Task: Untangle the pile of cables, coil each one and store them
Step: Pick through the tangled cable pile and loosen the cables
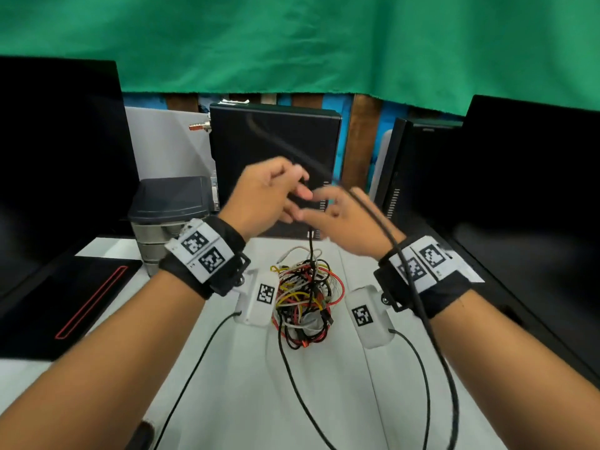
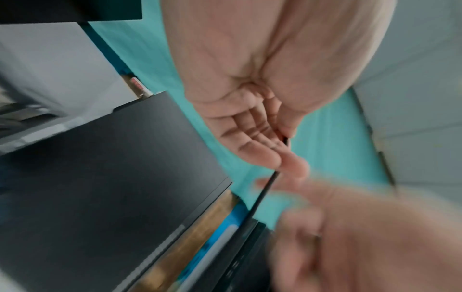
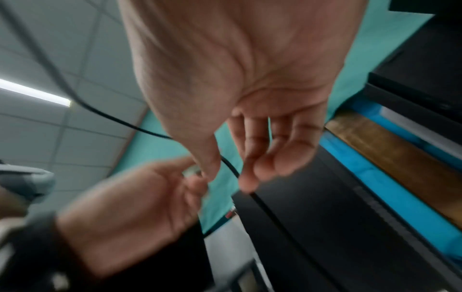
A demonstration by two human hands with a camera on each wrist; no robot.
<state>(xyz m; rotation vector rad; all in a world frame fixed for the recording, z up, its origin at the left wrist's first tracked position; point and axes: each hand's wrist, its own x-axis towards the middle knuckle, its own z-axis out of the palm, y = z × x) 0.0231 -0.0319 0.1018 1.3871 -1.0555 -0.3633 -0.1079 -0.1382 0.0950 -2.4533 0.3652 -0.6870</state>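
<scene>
While raised above the white desk (image 1: pixel 357 401) centre's tangled multicoloured wire pile (image 1: pixel 303 297): left hand (image 1: pixel 263 196) pinching thin black cable (image 1: pixel 311 241); right hand (image 1: pixel 344 219) fingers loosely apart.

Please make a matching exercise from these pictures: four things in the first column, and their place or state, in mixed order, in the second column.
1. black cable
2. tangled pile of cables
3. grey lidded container
4. green cloth

a. hangs behind the desk
b. lies on the white table between the forearms
c. held up in the left hand
d. stands at the left, behind the left wrist

Pairs: 1-c, 2-b, 3-d, 4-a
</scene>
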